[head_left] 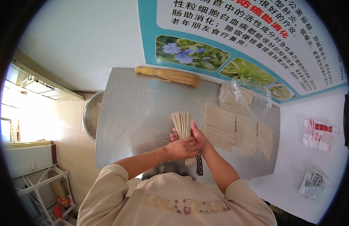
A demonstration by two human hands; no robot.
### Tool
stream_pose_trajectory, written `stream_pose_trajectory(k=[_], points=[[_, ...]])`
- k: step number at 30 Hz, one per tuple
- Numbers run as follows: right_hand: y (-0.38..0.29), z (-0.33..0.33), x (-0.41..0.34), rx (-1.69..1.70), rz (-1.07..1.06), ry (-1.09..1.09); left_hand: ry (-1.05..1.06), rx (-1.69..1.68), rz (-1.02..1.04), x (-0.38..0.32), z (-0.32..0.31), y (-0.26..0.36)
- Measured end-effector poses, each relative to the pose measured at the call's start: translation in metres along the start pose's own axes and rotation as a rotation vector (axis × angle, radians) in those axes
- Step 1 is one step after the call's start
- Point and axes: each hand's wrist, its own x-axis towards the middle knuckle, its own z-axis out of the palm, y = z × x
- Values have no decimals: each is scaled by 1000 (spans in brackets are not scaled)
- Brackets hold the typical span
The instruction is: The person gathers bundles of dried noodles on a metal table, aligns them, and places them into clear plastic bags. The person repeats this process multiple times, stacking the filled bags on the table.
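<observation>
A thick bundle of thin, beige dried noodles (pixel 182 123) stands tilted in front of my chest. My left hand (pixel 180 148) wraps around its lower middle, across the near side. From the right, my right hand (pixel 199 138) supports the bundle, thumb pointing up; its fingertips show on the bundle's left side. The noodles fan out slightly at the top, and their lower ends stick out below my left hand. A knife with a black handle (pixel 200 166) lies beside those lower ends, its blade partly hidden. Underneath is a metal tabletop (pixel 126 99).
Piles of noodles (pixel 219 128) lie on the right, below a clear plastic bag (pixel 239 96) with more noodles. A straw hand broom (pixel 168 75) rests along the back wall. Broken bits scatter leftward. A metal basin (pixel 88 115) stands past the left edge. Plastic packets (pixel 320 135) hang at right.
</observation>
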Motion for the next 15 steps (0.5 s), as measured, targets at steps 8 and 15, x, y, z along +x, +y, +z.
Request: stream_pose_trajectory(k=[8, 15], points=[[-2, 16, 12, -302, -79, 288, 112, -287, -539, -63, -33, 17], [25, 41, 26, -862, -376, 290, 149, -923, -921, -65, -31, -42]])
